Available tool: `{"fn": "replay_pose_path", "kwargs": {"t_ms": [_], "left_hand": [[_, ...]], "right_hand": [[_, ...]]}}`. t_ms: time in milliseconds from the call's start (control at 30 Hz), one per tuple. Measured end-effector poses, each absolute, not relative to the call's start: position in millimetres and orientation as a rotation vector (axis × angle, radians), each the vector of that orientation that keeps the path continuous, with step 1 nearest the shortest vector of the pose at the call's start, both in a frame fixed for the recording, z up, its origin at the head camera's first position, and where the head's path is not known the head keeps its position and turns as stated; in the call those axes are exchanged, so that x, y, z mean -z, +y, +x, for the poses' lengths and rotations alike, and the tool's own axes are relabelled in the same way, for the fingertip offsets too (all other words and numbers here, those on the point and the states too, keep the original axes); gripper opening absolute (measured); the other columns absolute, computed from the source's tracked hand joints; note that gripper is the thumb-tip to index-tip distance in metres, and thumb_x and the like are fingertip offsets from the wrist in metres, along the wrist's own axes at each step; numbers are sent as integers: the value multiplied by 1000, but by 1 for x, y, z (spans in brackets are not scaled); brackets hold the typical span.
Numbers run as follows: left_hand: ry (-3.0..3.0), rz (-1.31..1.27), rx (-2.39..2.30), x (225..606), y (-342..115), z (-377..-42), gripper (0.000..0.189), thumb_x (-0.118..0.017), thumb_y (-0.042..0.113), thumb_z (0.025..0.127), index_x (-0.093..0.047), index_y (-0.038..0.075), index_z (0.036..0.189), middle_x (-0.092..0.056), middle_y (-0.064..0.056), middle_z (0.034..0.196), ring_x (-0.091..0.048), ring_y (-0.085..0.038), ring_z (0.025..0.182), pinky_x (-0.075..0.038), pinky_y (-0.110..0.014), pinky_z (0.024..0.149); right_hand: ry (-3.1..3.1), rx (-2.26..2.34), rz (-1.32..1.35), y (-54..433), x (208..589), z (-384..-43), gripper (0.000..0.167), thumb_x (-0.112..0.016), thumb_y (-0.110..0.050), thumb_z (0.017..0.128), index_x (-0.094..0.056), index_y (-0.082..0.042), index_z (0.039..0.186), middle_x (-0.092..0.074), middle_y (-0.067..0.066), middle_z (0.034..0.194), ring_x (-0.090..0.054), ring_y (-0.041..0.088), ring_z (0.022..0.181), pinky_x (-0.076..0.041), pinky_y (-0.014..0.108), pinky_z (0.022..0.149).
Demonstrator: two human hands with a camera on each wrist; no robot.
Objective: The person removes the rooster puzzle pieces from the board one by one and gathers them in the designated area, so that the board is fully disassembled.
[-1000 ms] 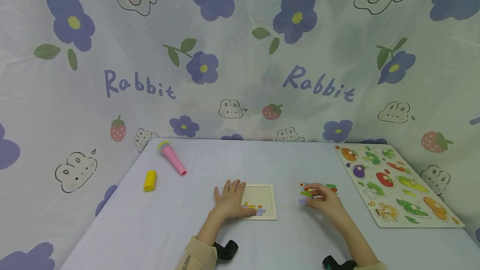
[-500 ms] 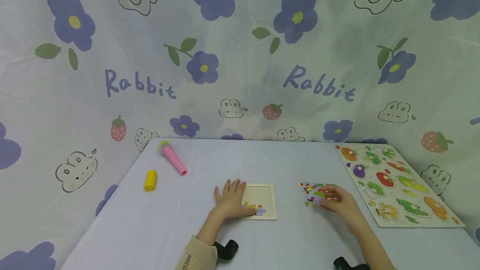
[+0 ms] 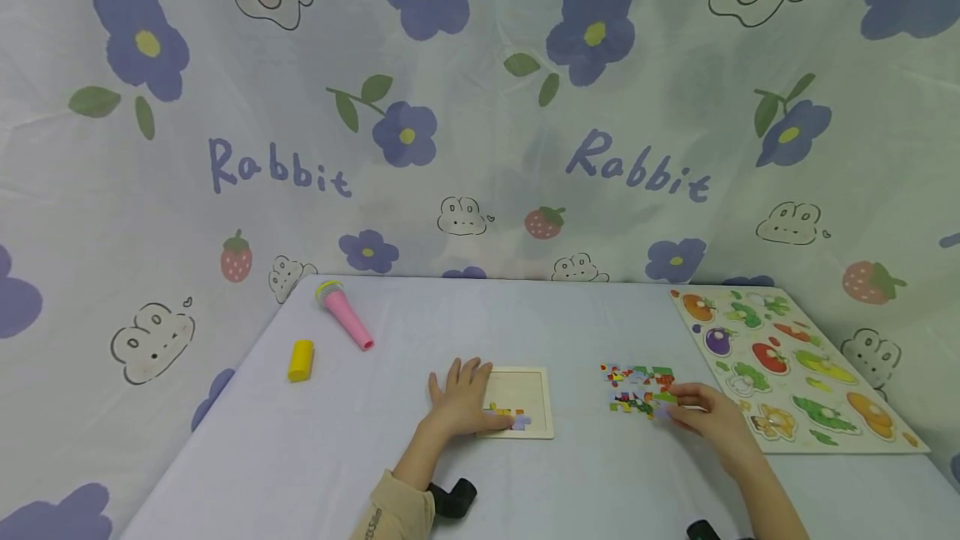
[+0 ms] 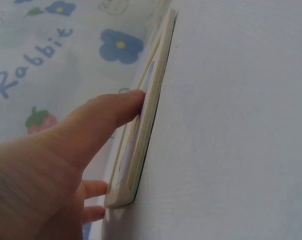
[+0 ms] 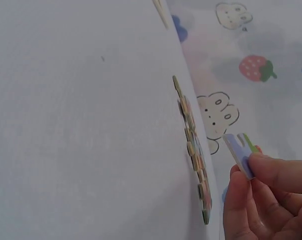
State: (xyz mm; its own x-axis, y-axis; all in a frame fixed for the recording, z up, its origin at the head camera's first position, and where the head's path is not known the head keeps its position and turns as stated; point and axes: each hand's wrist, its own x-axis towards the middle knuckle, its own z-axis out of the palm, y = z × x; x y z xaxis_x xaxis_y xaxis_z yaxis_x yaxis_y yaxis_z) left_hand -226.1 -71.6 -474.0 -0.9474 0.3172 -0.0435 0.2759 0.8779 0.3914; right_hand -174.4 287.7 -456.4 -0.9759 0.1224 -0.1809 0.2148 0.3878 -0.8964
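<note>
My left hand point(image 3: 457, 407) lies with fingers spread over the left part of a shallow wooden puzzle tray point(image 3: 549, 407). Its thumb presses on a few joined puzzle pieces point(image 3: 522, 422) along the tray's lower edge; the palm hides the tray's left side. My right hand point(image 3: 716, 423) pinches a single lavender and green jigsaw piece point(image 5: 241, 155) between thumb and fingers, raised off the table in the right wrist view. That hand is at the right end of a group of colourful loose puzzle pieces point(image 3: 630, 377) lying in two rows on the white table.
At the right stands a large vegetable puzzle board point(image 3: 813, 373), lying flat. A pink toy microphone point(image 3: 347, 319) and a yellow cylinder point(image 3: 301, 361) lie at the left. A printed curtain point(image 3: 480, 107) hangs behind the table point(image 3: 300, 473).
My right hand has moved right with the piece in its fingers, from the left end of the loose pieces to their right end, uncovering them. The left hand has stayed put.
</note>
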Motion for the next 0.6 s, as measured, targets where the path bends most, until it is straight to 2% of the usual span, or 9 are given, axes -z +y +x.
{"fn": "replay_pose_path", "kwargs": {"t_ms": [233,600], "left_hand": [[2940,464,-567,474,-72,-226,95,-69,60,68,-37,7,140,-30,-15,146,-17,-43,135,-4,-72,98],[2935,462,-573,471,-72,-225,95,-69,60,69,-37,7,140,-30,-15,146,-16,-43,135,-4,-72,98]], "right_hand": [[2507,1632,371,298,458,-172,41,-65,-6,83,-52,13,117,-58,4,92,-55,7,77,-51,20,68],[2535,1492,462,306,462,-169,37,-68,-3,79,-57,13,110,-59,8,89,-56,13,74,-52,23,64]]}}
